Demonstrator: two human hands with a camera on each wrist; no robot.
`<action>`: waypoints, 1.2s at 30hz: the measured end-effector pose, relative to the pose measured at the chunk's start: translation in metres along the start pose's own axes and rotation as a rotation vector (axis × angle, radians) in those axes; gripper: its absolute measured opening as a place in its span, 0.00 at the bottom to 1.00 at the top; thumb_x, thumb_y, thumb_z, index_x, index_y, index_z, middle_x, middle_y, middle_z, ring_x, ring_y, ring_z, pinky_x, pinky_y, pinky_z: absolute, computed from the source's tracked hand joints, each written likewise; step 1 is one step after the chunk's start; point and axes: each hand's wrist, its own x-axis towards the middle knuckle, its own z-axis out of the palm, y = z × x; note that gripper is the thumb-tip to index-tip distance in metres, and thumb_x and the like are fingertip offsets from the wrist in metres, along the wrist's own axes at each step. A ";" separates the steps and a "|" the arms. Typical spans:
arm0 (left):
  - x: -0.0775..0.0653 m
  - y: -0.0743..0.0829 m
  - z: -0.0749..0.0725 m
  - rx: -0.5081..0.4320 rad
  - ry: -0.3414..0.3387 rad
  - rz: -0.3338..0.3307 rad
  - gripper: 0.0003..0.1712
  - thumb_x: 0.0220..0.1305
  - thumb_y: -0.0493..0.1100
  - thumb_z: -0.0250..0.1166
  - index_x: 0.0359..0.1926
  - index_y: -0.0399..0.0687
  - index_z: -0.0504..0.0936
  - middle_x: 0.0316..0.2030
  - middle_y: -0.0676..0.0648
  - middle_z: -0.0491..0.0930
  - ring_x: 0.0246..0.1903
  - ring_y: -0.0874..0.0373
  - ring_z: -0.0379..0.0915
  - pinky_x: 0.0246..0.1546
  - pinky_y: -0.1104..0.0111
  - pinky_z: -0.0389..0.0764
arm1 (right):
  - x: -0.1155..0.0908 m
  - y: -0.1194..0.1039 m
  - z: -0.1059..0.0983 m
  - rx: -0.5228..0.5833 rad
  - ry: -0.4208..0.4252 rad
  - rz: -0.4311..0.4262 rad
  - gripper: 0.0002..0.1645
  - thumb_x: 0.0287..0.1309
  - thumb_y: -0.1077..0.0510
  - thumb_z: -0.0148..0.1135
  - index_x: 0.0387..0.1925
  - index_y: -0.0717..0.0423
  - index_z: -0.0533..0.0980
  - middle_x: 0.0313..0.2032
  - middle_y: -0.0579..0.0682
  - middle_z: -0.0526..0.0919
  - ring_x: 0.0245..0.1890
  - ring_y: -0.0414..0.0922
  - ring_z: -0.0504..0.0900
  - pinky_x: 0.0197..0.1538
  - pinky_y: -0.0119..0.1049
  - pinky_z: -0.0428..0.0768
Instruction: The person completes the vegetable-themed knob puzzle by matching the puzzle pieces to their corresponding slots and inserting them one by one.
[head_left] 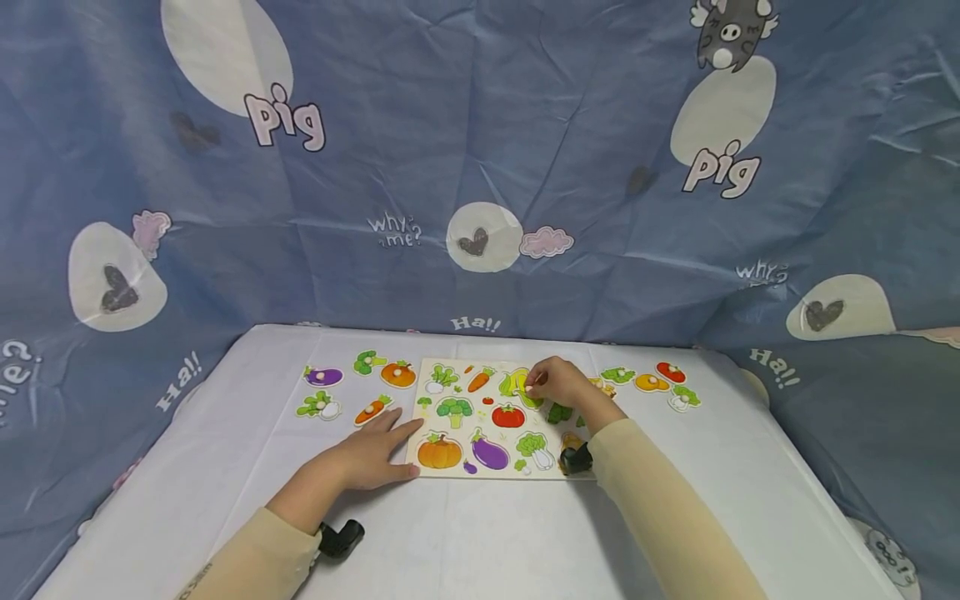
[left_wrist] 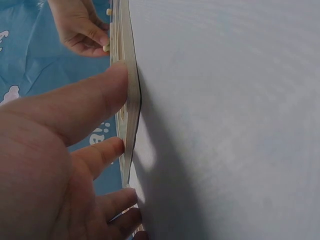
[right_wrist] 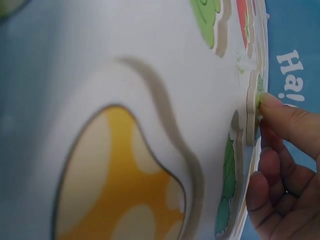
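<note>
A wooden vegetable puzzle board (head_left: 480,468) lies on the white table, with printed pictures such as a tomato (head_left: 508,416), an eggplant (head_left: 491,451) and a pumpkin (head_left: 439,452). Over the far right part of the board, my right hand (head_left: 558,382) pinches the knob of a green puzzle piece (right_wrist: 253,110). That piece stands edge-on in the right wrist view, so its picture is mostly hidden. My left hand (head_left: 372,454) rests at the board's left edge with fingers spread. In the left wrist view its thumb (left_wrist: 117,85) touches the board's side.
Left of the board lie loose knobbed pieces, among them an eggplant (head_left: 323,377), a broccoli (head_left: 367,362), a pumpkin (head_left: 398,374) and a carrot (head_left: 372,409). At right are a tomato piece (head_left: 670,372) and several others. A blue patterned cloth (head_left: 420,283) hangs behind.
</note>
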 end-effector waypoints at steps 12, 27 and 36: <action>0.000 0.000 0.000 0.003 0.004 -0.007 0.45 0.60 0.60 0.70 0.74 0.52 0.65 0.75 0.34 0.54 0.73 0.34 0.49 0.66 0.36 0.59 | 0.003 -0.001 0.002 -0.020 0.047 -0.038 0.03 0.60 0.59 0.71 0.31 0.54 0.84 0.29 0.46 0.81 0.30 0.42 0.75 0.38 0.36 0.75; 0.000 0.000 0.000 0.011 0.009 -0.014 0.46 0.60 0.62 0.69 0.75 0.53 0.65 0.75 0.34 0.54 0.73 0.34 0.49 0.66 0.36 0.59 | 0.012 -0.010 0.008 0.020 0.087 0.022 0.07 0.58 0.57 0.73 0.31 0.55 0.83 0.30 0.47 0.82 0.31 0.44 0.75 0.37 0.36 0.74; 0.000 0.001 0.000 0.008 0.012 -0.005 0.45 0.60 0.61 0.69 0.74 0.52 0.65 0.75 0.34 0.54 0.73 0.34 0.49 0.66 0.36 0.58 | 0.016 -0.016 0.014 0.020 0.108 0.064 0.07 0.58 0.58 0.73 0.30 0.56 0.82 0.28 0.48 0.82 0.27 0.44 0.76 0.31 0.34 0.75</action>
